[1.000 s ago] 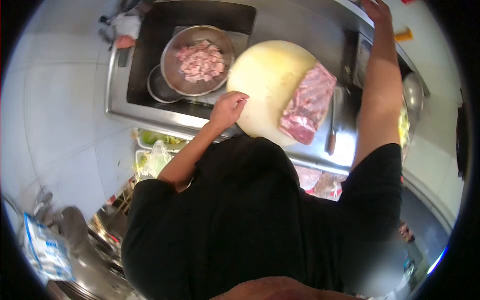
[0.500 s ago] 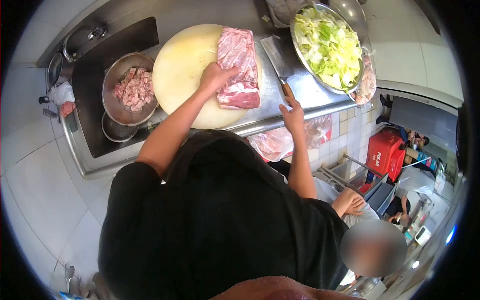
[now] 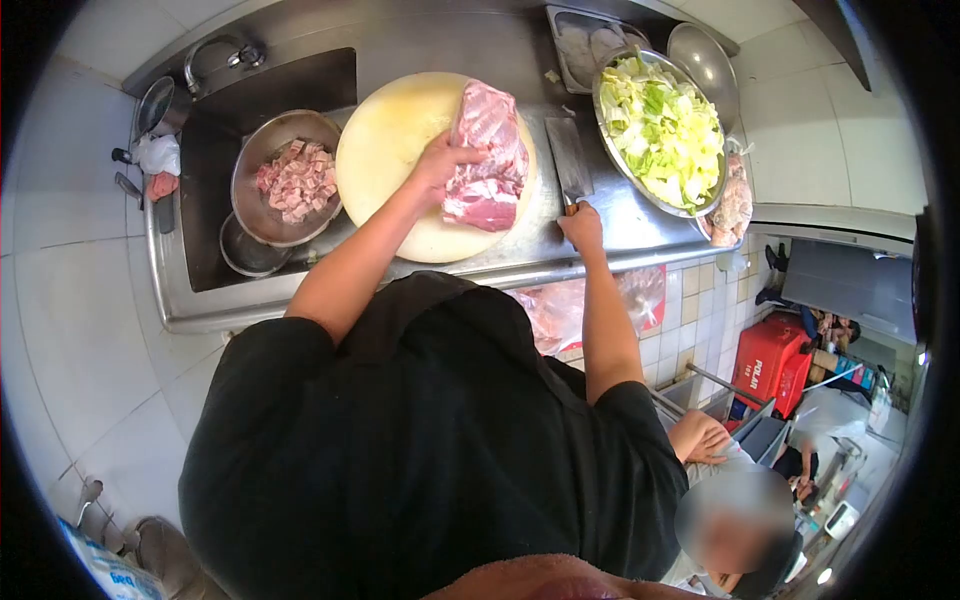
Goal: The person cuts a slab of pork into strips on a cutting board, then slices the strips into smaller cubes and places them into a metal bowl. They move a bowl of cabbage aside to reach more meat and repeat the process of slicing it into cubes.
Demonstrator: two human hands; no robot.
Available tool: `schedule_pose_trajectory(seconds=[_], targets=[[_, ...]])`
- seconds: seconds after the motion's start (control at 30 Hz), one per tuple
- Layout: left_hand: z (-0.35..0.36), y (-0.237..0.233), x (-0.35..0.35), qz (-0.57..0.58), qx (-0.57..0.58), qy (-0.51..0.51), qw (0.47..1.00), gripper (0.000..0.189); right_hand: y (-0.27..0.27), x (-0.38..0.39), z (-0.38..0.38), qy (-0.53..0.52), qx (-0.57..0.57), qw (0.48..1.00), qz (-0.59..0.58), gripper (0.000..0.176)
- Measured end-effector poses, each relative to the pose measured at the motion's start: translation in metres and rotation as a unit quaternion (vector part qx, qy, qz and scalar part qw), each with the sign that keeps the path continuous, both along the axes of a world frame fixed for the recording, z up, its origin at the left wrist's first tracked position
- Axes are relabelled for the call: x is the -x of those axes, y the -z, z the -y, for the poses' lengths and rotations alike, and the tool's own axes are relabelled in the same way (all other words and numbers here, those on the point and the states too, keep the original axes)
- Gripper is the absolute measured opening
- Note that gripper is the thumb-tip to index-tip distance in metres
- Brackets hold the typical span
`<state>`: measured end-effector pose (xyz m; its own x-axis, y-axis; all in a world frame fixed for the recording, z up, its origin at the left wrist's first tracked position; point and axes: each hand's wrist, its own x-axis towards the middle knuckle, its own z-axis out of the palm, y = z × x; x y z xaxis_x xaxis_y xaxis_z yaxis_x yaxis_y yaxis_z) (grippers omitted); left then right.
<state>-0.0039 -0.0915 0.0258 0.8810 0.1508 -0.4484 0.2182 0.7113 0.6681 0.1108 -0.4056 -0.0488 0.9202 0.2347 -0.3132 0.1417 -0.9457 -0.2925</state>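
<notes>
On the round cutting board (image 3: 385,130) lies a thick slab of raw meat (image 3: 490,150), pink with pale fat. My left hand (image 3: 438,165) grips its left edge, thumb on top, the other fingers partly hidden. To the right of the board, a cleaver (image 3: 568,150) rests on the steel counter with its broad blade pointing away from me. Its wooden handle is wrapped by the fingers of my right hand (image 3: 582,228). In the sink, left of the board, a metal bowl (image 3: 245,190) holds chunks of cut raw meat (image 3: 298,180).
A large bowl (image 3: 603,125) of chopped cabbage (image 3: 662,130) stands right of the cleaver, beside bagged meat (image 3: 732,205). Behind it are a metal tray (image 3: 565,75) and an empty-looking bowl (image 3: 708,65). Below the counter edge hangs or lies bagged meat (image 3: 560,310). Another person (image 3: 700,440) is at lower right.
My right hand has closed around the cleaver handle, where its fingers were apart before. My left hand has taken a firmer hold on the slab's edge. The whole view has shifted slightly.
</notes>
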Motion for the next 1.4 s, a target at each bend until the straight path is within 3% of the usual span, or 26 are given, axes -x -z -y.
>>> schedule_pose_trajectory(seconds=[0.1,0.2,0.3,0.33,0.43,0.47,0.57,0.67,0.77,0.9,1.0,1.1,1.2,1.3,1.4], targets=[[-0.021,-0.004,0.020,0.033,-0.009,-0.039,0.999,0.050,-0.004,0.021,-0.005,0.064,-0.117,0.991,0.021,0.033],[-0.040,-0.018,0.038,0.043,-0.035,-0.102,0.993,0.052,0.012,0.041,-0.005,0.153,-0.234,0.959,-0.039,0.029],[-0.057,0.012,0.037,-0.029,-0.176,-0.080,0.981,0.044,-0.018,0.075,-0.020,0.181,-0.313,0.929,-0.074,0.016],[-0.069,0.022,0.038,-0.164,-0.435,0.044,0.884,0.061,-0.034,0.085,-0.028,0.174,-0.326,0.925,-0.089,0.018],[-0.054,-0.016,0.044,-0.269,-0.661,0.043,0.700,0.074,-0.080,0.111,-0.046,0.159,-0.365,0.907,-0.137,0.022],[-0.052,-0.027,0.046,-0.245,-0.662,0.028,0.708,0.076,-0.087,0.118,-0.051,0.157,-0.381,0.898,-0.154,0.022],[-0.064,0.019,0.050,-0.072,-0.797,-0.033,0.599,0.071,-0.101,0.133,-0.065,0.142,-0.411,0.875,-0.213,0.025],[-0.076,0.007,0.048,-0.067,-0.772,0.041,0.631,0.064,-0.096,0.135,-0.073,0.127,-0.431,0.849,-0.277,0.031],[-0.112,0.017,0.030,0.004,-0.830,0.012,0.557,0.058,-0.108,0.140,-0.091,0.142,-0.379,0.884,-0.236,0.041],[-0.140,0.022,-0.011,0.097,-0.810,-0.025,0.577,0.052,-0.119,0.125,-0.098,0.095,-0.337,0.901,-0.257,0.046],[-0.145,0.046,-0.034,0.103,-0.761,-0.005,0.641,0.053,-0.141,0.119,-0.126,0.096,-0.326,0.910,-0.235,0.056],[-0.127,0.053,-0.033,0.105,-0.785,-0.028,0.610,0.051,-0.148,0.107,-0.151,0.065,-0.365,0.904,-0.211,0.051],[-0.134,0.048,-0.027,0.128,-0.761,-0.018,0.636,0.049,-0.143,0.091,-0.176,0.025,-0.340,0.925,-0.170,0.053],[-0.134,0.045,-0.026,0.131,-0.796,-0.077,0.585,0.045,-0.148,0.086,-0.195,0.012,-0.329,0.929,-0.172,0.052],[-0.138,0.047,-0.027,0.147,-0.788,-0.009,0.598,0.044,-0.147,0.085,-0.204,-0.001,-0.324,0.931,-0.166,0.051]])
